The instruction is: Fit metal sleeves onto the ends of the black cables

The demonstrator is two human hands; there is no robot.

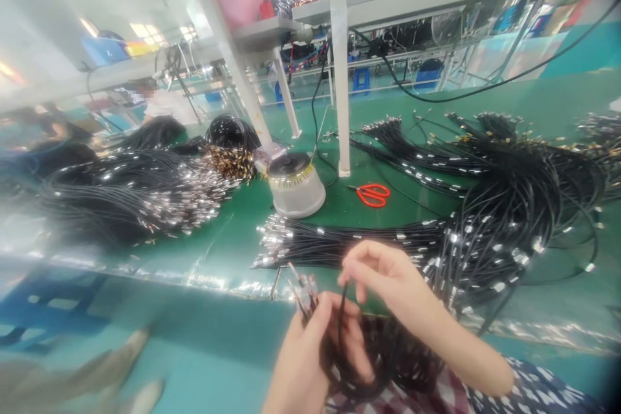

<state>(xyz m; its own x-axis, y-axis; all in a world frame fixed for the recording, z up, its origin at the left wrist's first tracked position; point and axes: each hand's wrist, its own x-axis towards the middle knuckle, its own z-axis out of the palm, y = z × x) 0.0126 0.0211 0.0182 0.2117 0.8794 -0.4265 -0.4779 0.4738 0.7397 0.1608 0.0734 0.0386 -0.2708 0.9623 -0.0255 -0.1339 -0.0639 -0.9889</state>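
My left hand (308,352) is closed around a coiled bundle of black cables (361,391), which hangs over my lap. Silvery cable ends (304,294) stick up past the left thumb. Just above, my right hand (392,278) has its fingers curled together in a pinch on one strand of black cable (342,310) that runs down into the coil. Beyond both hands lies a row of straight black cables (330,249) with silver ends facing left. Red-handled scissors (372,195) rest on the green bench top behind that row.
A white round container with a dark top (298,197) stands by the shelf post (342,77). Large piles of black cables lie left (121,181) and right (519,207). Another person (167,103) is at the far left. A blue stool (48,304) stands below the bench edge.
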